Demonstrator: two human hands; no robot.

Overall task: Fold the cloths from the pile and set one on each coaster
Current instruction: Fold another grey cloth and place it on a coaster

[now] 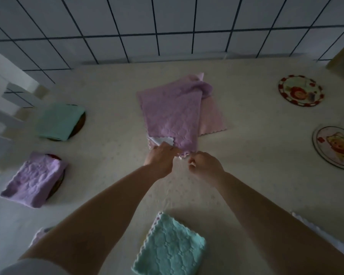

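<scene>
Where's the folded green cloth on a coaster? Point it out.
Head view, left side: the folded green cloth sits on a dark coaster, just beyond the folded purple cloth.

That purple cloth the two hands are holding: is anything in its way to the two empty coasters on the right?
Nothing visible. The left hand and right hand pinch the near edge of the purple fleecy cloth. Bare tabletop lies between it and the round red-rimmed coaster and the round pale picture coaster.

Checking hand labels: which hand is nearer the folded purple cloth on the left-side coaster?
Left. The left hand pinches the pile's purple cloth, on the folded purple cloth's side; the right hand is just beyond it, farther away.
</scene>
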